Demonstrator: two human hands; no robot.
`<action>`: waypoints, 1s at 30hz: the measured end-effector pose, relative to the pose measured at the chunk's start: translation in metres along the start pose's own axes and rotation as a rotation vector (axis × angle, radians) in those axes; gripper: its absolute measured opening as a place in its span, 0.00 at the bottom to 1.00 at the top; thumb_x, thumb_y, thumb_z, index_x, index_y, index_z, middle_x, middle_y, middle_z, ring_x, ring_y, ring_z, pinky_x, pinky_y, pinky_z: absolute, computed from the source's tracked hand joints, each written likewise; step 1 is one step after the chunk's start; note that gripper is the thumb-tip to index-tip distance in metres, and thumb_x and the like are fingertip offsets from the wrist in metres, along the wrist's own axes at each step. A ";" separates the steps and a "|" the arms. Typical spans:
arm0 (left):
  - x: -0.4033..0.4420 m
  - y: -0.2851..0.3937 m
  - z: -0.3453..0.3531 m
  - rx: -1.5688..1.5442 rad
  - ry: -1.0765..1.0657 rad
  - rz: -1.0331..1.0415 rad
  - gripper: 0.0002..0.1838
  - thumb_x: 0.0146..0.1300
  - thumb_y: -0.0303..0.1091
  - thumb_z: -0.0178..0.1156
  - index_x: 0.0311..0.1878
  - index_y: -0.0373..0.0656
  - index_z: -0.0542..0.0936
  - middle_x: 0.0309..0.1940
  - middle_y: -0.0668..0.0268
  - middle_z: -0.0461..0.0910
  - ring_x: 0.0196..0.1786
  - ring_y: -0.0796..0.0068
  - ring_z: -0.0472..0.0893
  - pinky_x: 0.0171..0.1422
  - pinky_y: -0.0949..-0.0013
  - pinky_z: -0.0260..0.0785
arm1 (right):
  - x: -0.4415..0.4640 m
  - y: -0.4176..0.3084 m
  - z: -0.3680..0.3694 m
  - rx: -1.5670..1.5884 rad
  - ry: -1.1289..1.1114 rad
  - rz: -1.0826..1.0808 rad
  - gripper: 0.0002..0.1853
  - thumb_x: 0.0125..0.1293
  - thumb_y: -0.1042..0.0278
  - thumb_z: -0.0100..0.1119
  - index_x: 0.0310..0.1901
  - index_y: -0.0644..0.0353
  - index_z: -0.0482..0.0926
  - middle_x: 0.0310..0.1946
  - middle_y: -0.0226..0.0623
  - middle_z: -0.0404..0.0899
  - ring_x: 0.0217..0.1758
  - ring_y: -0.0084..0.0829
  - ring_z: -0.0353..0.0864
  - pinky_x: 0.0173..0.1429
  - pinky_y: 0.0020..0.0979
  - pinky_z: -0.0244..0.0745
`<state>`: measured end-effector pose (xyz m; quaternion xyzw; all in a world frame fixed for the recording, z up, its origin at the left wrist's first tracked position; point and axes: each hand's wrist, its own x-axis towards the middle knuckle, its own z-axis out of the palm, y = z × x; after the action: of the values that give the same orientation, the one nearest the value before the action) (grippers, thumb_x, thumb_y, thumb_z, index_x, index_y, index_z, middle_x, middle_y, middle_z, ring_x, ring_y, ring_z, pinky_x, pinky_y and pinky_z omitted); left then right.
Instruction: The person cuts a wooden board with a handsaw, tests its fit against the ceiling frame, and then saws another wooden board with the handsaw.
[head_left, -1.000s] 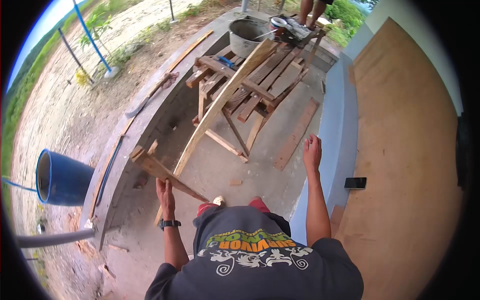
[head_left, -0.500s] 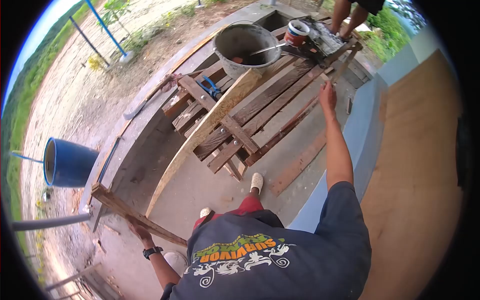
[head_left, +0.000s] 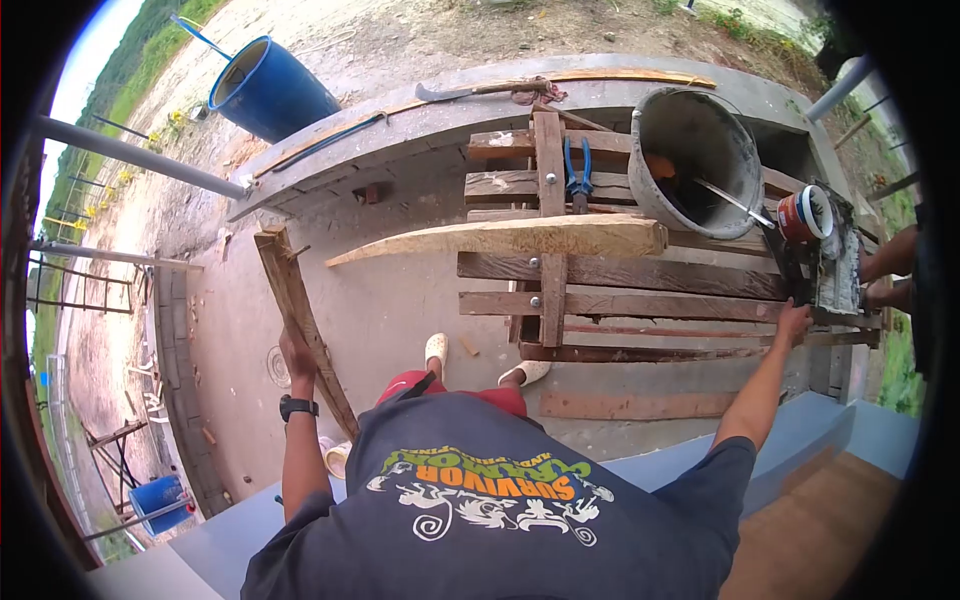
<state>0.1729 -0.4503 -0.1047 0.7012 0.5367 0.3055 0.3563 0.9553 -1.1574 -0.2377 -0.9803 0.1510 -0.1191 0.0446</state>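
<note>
- The rough brown wooden post [head_left: 289,290], with a short peg near its top end, is in the left hand [head_left: 298,358], tilted above the grey concrete floor [head_left: 400,320].
- Of the hands, the left is closed around the post; the right hand [head_left: 795,322] is well apart from it, its fingers at the edge of the slatted brown wooden counter [head_left: 630,272]. Whether they grip anything, I cannot tell.
- A long, pale, tapered timber [head_left: 520,238] extends over the counter, its narrow end pointing towards the post.
- Blue-handled pliers [head_left: 577,178] lie on the counter, near the round grey bucket [head_left: 690,160].
- Beside the bucket is a red-and-white plastic tub [head_left: 804,214].
- Another person's bare legs [head_left: 888,272] are beyond the counter's far end.
- A flat reddish-brown plank [head_left: 635,405] lies on the floor.
</note>
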 end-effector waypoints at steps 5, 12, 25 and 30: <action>-0.014 0.019 0.008 -0.026 -0.059 -0.060 0.42 0.80 0.72 0.33 0.32 0.39 0.76 0.17 0.65 0.74 0.18 0.70 0.79 0.22 0.66 0.70 | 0.040 0.021 -0.001 -0.064 -0.169 0.000 0.39 0.64 0.37 0.66 0.62 0.68 0.79 0.58 0.63 0.80 0.61 0.59 0.82 0.64 0.55 0.77; 0.002 0.011 0.029 -0.031 -0.169 -0.021 0.41 0.80 0.72 0.36 0.36 0.38 0.73 0.19 0.66 0.68 0.21 0.71 0.79 0.24 0.64 0.71 | 0.020 0.102 -0.003 0.525 -0.353 0.051 0.32 0.61 0.44 0.69 0.51 0.71 0.85 0.31 0.45 0.83 0.33 0.39 0.83 0.42 0.44 0.77; 0.105 0.060 0.077 0.145 -0.773 0.481 0.31 0.78 0.63 0.52 0.44 0.38 0.80 0.26 0.58 0.78 0.29 0.62 0.79 0.36 0.56 0.70 | -0.337 0.132 -0.216 0.631 -0.002 0.565 0.19 0.63 0.51 0.69 0.35 0.61 0.78 0.19 0.27 0.71 0.16 0.23 0.69 0.18 0.29 0.62; 0.105 0.107 0.099 0.201 -1.179 1.005 0.25 0.69 0.59 0.66 0.47 0.42 0.80 0.33 0.55 0.81 0.37 0.47 0.82 0.40 0.51 0.74 | -0.501 0.103 -0.301 0.677 0.170 0.760 0.17 0.62 0.54 0.67 0.38 0.61 0.79 0.21 0.29 0.71 0.17 0.24 0.71 0.20 0.30 0.66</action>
<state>0.3356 -0.3835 -0.0664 0.9355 -0.0982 -0.0430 0.3366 0.3873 -1.1177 -0.0690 -0.7738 0.4526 -0.2160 0.3871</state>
